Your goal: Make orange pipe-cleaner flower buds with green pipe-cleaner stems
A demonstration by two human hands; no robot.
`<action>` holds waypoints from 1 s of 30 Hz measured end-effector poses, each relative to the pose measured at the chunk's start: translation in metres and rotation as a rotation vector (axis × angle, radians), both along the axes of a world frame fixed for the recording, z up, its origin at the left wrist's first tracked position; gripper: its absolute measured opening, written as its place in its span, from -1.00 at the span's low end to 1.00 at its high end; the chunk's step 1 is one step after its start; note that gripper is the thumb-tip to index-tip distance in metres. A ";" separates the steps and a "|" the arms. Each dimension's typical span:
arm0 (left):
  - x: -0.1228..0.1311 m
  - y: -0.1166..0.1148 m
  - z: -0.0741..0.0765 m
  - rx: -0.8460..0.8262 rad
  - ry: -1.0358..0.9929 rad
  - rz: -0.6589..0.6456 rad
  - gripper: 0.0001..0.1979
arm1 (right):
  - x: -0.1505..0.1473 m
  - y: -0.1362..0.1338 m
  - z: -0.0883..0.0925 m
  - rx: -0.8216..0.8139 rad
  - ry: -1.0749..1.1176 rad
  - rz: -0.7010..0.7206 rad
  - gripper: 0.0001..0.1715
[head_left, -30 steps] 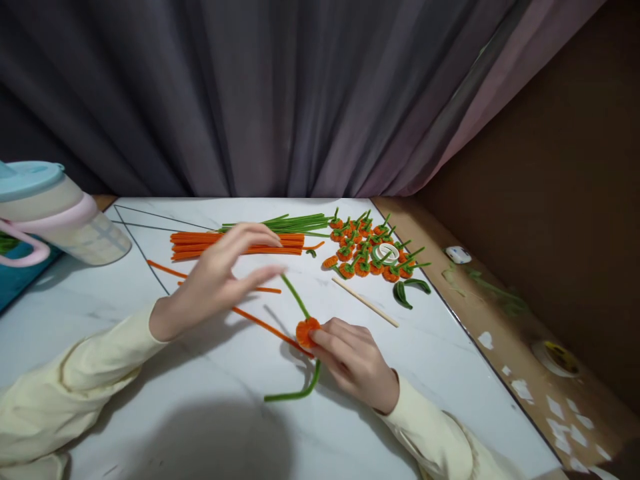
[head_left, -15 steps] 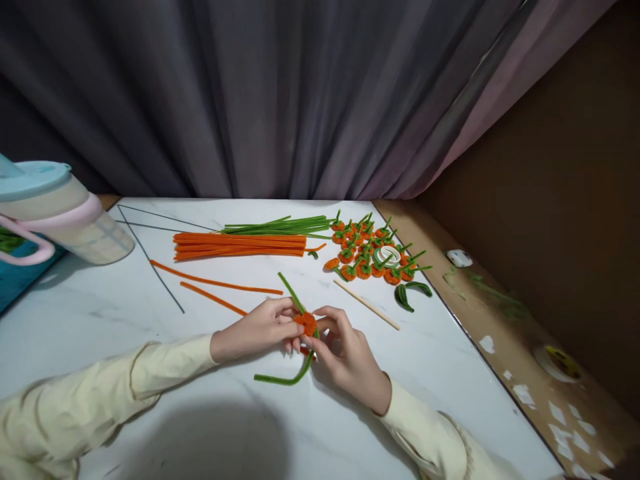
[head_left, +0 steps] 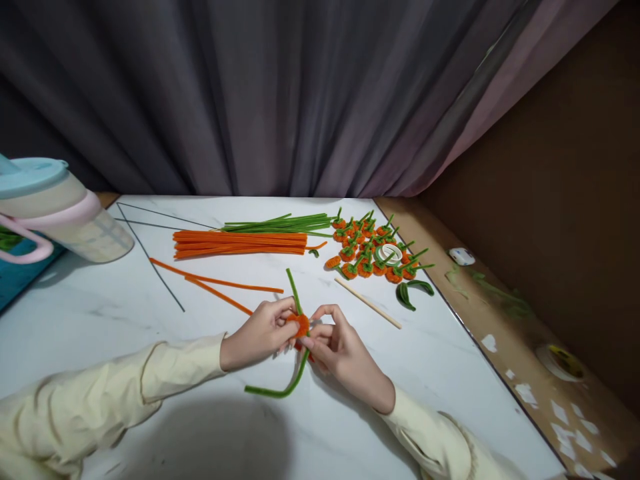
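My left hand (head_left: 261,339) pinches a small orange coil of pipe cleaner (head_left: 302,323) between thumb and fingers, above the near middle of the table. A green pipe cleaner (head_left: 294,292) passes by the coil; one end points up and away, while its lower end bends round to the left below my hands. My right hand (head_left: 347,359) is closed at the coil's right side, its thumb and fingertips on the green pipe cleaner just under the coil. More orange shows below the coil, partly hidden by my fingers.
Beyond my hands lie orange pipe cleaners (head_left: 240,245), green ones (head_left: 285,223) and two loose orange strips (head_left: 235,285). Several finished orange pieces with green stems (head_left: 365,268), a white tape roll (head_left: 389,254), green leaves (head_left: 405,297) and a wooden stick (head_left: 367,303) are right. A tumbler (head_left: 83,227) stands left.
The orange coil has shifted slightly left and turned in my fingers. The green pipe cleaner's lower end has swung left and nearer to me. My right hand still works close against it.
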State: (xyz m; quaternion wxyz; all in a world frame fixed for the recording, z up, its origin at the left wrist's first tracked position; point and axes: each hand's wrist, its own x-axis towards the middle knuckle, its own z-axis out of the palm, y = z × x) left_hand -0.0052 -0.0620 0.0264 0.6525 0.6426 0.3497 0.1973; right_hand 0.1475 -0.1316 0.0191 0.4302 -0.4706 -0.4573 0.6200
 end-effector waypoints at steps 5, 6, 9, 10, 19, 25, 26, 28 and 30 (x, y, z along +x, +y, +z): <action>-0.001 0.000 -0.003 -0.047 -0.066 0.038 -0.89 | 0.001 0.005 0.004 -0.110 0.159 0.017 -0.55; -0.001 0.000 -0.003 -0.065 -0.078 0.037 -0.87 | 0.001 0.005 0.005 -0.112 0.166 0.035 -0.58; 0.000 0.001 -0.006 -0.112 -0.112 0.035 -0.86 | 0.003 0.006 0.008 -0.116 0.152 0.074 -0.62; 0.000 0.001 -0.006 -0.122 -0.119 0.037 -0.86 | 0.003 0.006 0.009 -0.115 0.145 0.076 -0.62; 0.002 -0.001 -0.004 -0.132 -0.118 0.085 -0.87 | 0.004 0.004 0.014 -0.102 0.137 0.038 -0.61; 0.002 0.000 -0.005 -0.154 -0.099 0.074 -0.88 | 0.004 0.003 0.011 -0.108 0.100 0.042 -0.62; 0.001 0.001 -0.004 -0.154 -0.088 0.056 -0.88 | 0.004 0.003 0.009 -0.108 0.091 0.056 -0.62; 0.000 0.006 -0.001 -0.146 -0.061 -0.015 -0.90 | 0.006 0.003 0.006 -0.102 0.058 0.115 -0.63; -0.002 0.012 0.005 -0.146 -0.035 -0.093 -0.91 | 0.011 0.004 0.004 -0.031 -0.043 0.151 -0.68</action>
